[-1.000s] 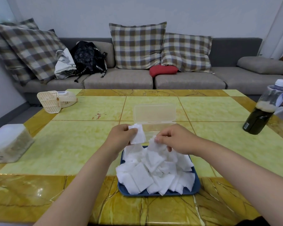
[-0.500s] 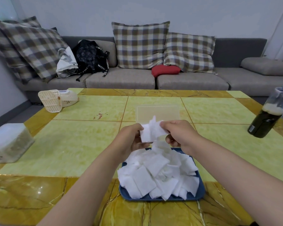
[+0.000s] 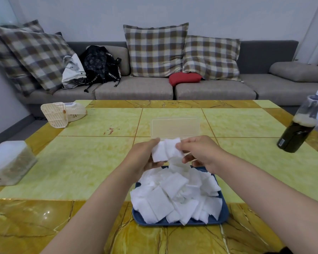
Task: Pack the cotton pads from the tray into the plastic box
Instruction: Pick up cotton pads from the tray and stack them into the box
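A blue tray (image 3: 222,218) near the table's front edge holds a loose heap of white cotton pads (image 3: 174,195). Just behind it stands the clear plastic box (image 3: 175,128), its lid raised; its lower part is hidden behind my hands. My left hand (image 3: 141,158) and my right hand (image 3: 200,153) are raised above the tray's far end, between the tray and the box. Together they hold a small stack of cotton pads (image 3: 165,150), the left gripping it from the left side and the right pinching its right edge.
A dark bottle (image 3: 299,132) with a white cap stands at the right table edge. A cream hand fan (image 3: 61,114) lies at the far left. A white lidded container (image 3: 9,162) sits at the left edge. A sofa with checked cushions runs behind the table.
My right hand lifted pads out of the heap and brought them to the pad in my left hand. Both hands now hold them together as a squarer stack.
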Motion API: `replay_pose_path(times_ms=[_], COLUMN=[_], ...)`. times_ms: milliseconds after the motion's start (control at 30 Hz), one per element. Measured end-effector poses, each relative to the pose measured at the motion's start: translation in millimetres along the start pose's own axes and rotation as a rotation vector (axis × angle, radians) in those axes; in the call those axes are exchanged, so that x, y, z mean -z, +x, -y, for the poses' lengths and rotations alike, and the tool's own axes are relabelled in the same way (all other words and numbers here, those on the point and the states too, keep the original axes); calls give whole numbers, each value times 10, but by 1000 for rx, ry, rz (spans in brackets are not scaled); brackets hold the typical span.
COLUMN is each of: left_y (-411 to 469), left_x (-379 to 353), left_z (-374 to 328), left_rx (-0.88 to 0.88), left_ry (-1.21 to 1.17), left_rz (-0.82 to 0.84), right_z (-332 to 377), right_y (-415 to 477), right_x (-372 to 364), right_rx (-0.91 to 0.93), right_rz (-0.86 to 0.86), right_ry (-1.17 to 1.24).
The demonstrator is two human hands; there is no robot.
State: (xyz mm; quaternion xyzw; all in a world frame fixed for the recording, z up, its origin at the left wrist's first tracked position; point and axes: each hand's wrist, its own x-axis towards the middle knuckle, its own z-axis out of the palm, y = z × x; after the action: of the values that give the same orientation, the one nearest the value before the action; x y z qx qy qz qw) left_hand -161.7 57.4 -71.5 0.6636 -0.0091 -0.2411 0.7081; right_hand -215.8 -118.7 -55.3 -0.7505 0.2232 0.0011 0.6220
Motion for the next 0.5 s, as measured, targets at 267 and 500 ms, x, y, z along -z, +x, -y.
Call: replay_pose_path(times_ms=[267, 500], left_y=[-29, -47], left_x=[13, 27], left_z=[15, -17], left_rx=[-17, -27], left_ry=[41, -68], left_rz=[98, 162], right_z=[130, 82], right_y=[-95, -64], right_x=[-59, -127], right_rx=[109, 172], right_rz=[61, -23], right_ry=[-14, -140])
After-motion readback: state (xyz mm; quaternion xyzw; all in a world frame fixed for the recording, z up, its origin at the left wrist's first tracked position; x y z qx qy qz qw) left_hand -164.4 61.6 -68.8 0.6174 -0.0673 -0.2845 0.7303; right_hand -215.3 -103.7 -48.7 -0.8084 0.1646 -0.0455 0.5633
